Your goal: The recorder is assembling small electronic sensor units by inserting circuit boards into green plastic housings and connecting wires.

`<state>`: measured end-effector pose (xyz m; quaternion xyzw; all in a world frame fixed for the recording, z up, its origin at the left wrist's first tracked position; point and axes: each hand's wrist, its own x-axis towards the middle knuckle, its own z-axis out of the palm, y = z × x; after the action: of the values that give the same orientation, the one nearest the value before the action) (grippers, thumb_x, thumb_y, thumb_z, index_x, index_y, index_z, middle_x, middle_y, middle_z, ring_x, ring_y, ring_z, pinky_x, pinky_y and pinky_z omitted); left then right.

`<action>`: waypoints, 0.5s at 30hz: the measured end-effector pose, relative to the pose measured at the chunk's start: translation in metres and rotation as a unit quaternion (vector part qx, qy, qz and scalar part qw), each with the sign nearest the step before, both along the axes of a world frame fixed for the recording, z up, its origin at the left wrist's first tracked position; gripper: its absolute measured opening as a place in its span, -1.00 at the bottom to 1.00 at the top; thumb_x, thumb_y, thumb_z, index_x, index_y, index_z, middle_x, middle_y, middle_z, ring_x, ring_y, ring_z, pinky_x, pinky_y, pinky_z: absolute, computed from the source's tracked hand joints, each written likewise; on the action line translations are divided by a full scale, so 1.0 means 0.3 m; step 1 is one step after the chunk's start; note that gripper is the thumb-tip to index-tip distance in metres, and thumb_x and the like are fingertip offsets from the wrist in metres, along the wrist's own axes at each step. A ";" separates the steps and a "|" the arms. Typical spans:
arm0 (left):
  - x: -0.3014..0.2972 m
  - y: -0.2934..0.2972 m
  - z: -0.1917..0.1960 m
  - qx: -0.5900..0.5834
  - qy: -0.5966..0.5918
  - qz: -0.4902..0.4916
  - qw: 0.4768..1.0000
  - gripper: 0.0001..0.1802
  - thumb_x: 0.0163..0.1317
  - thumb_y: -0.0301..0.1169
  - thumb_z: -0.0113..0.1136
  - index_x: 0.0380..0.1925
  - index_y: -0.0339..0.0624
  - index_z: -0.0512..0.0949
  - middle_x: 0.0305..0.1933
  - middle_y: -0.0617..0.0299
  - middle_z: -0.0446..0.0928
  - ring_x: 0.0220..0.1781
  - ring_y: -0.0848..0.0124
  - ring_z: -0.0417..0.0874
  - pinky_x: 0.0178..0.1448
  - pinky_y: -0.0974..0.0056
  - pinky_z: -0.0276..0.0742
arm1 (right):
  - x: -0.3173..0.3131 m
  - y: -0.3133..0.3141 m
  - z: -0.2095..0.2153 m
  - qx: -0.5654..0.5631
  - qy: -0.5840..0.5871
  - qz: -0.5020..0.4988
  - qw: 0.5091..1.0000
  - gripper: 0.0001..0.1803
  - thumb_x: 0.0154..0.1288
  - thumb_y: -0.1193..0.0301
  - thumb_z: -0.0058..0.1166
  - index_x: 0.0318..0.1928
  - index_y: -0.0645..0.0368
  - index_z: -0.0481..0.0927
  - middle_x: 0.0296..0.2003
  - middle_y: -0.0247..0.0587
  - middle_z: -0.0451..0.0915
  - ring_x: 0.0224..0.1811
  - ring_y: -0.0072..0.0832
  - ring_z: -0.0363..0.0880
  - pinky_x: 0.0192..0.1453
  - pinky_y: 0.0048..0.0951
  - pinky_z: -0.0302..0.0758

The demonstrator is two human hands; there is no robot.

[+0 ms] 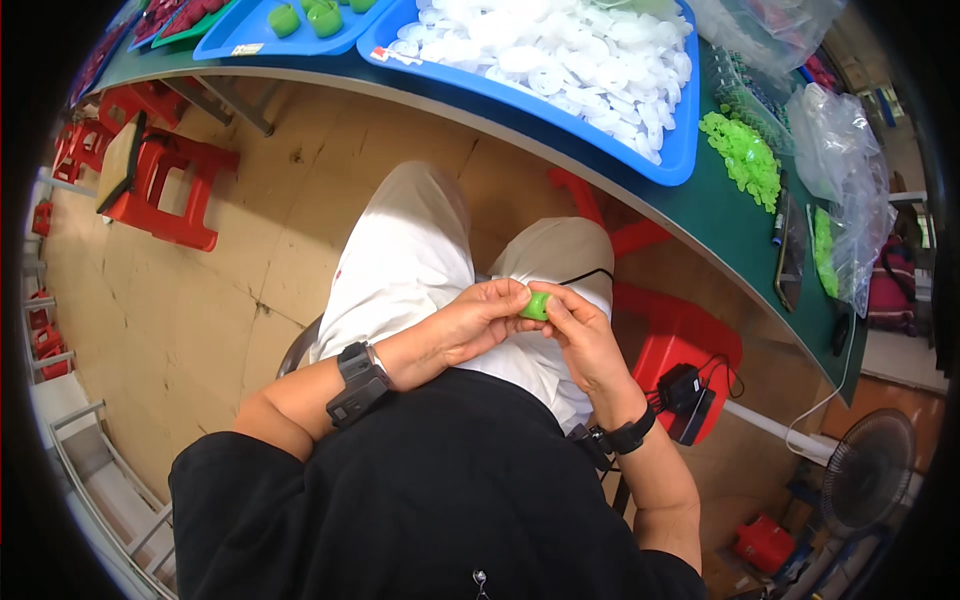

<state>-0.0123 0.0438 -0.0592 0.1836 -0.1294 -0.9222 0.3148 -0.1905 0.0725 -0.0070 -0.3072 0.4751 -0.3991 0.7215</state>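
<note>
Head view, only one supplied. We see a seated person in black top and light trousers, both hands brought together over the lap. Left hand (480, 320) is curled, fingers and thumb pinching a small green plastic part (537, 305) from the left side. Right hand (585, 335) grips the same part from the right, fingertips closed on it; both hands touch at the part. The part sits between the fingertips, above the right thigh, mostly hidden, so we cannot tell its exact shape. Black strap device on the left wrist (357, 380), dark band on the right wrist (630, 437).

Bench ahead, green top (720, 215), curved by the lens. On it: large blue tray (672, 165) full of white round parts (560, 50), well apart from the hands. Second blue tray (240, 40) further left w/ a few green pieces (305, 18). Loose heap of bright green parts (745, 155) just right of the large tray, clear plastic bags (845, 170) beyond.

Floor: red stools (165, 190) at left, red stool (680, 335) under the bench at right w/ a black box and cable (685, 395) on it. Fan (865, 470) at lower right
</note>
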 end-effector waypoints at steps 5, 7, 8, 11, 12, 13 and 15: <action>0.014 -0.015 -0.011 0.059 0.048 0.012 0.997 -0.72 0.32 -0.32 0.17 -0.06 -0.22 0.48 -0.05 0.16 0.54 0.01 0.38 0.58 0.18 0.36 0.49 | -0.013 0.018 0.048 -0.072 0.097 -0.055 0.991 -0.74 0.38 0.42 0.05 0.00 0.29 0.56 -0.22 -0.34 0.57 -0.21 -0.60 0.50 -0.01 -0.53 0.42; 0.012 -0.011 0.022 0.040 0.017 0.002 0.999 -0.69 0.31 -0.34 0.18 0.00 -0.21 0.46 -0.02 0.17 0.54 0.03 0.38 0.57 0.20 0.34 0.50 | -0.026 0.026 0.045 -0.131 0.177 -0.043 0.974 -0.78 0.34 0.46 0.09 -0.07 0.30 0.58 -0.23 -0.31 0.57 -0.21 -0.60 0.51 -0.03 -0.54 0.43; 0.010 -0.008 0.024 0.040 0.017 0.001 0.999 -0.69 0.31 -0.34 0.18 0.00 -0.21 0.46 -0.02 0.17 0.54 0.03 0.38 0.57 0.20 0.34 0.50 | -0.029 0.031 0.044 -0.189 0.256 -0.030 0.948 -0.83 0.30 0.49 0.13 -0.15 0.31 0.60 -0.24 -0.28 0.58 -0.20 -0.60 0.52 -0.05 -0.54 0.44; 0.004 -0.006 0.034 0.004 -0.019 0.010 1.000 -0.66 0.31 -0.38 0.18 0.05 -0.22 0.44 -0.02 0.16 0.54 0.06 0.41 0.57 0.18 0.35 0.50 | 0.005 0.020 0.102 -0.229 0.346 -0.026 0.909 -0.89 0.25 0.52 0.17 -0.25 0.33 0.62 -0.35 -0.27 0.59 -0.33 -0.62 0.52 -0.23 -0.56 0.45; 0.002 -0.006 0.041 -0.052 -0.064 0.017 0.996 -0.67 0.31 -0.41 0.17 0.05 -0.24 0.45 -0.01 0.16 0.54 0.06 0.42 0.56 0.17 0.35 0.50 | 0.005 0.019 0.105 -0.230 0.375 -0.027 0.898 -0.89 0.25 0.52 0.16 -0.26 0.33 0.62 -0.39 -0.28 0.59 -0.38 -0.63 0.52 -0.29 -0.57 0.45; 0.000 -0.006 0.048 -0.107 -0.109 0.023 0.988 -0.68 0.31 -0.44 0.16 0.04 -0.25 0.45 -0.01 0.16 0.55 0.06 0.44 0.56 0.16 0.35 0.50 | 0.002 0.019 0.105 -0.230 0.376 -0.029 0.897 -0.89 0.25 0.52 0.16 -0.26 0.33 0.62 -0.39 -0.28 0.59 -0.38 -0.63 0.52 -0.29 -0.57 0.45; -0.005 -0.002 0.065 -0.162 -0.158 0.032 0.974 -0.69 0.31 -0.47 0.16 0.03 -0.27 0.46 -0.01 0.16 0.55 0.04 0.45 0.57 0.14 0.36 0.50 | -0.009 0.021 0.100 -0.132 0.349 -0.007 0.928 -0.88 0.24 0.53 0.17 -0.24 0.34 0.61 -0.42 -0.28 0.59 -0.45 -0.64 0.52 -0.35 -0.58 0.44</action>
<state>-0.0138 0.0433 -0.0397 0.2774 -0.3193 -0.8378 0.3453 -0.1931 0.0789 0.0230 -0.5161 0.6422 -0.3306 0.4604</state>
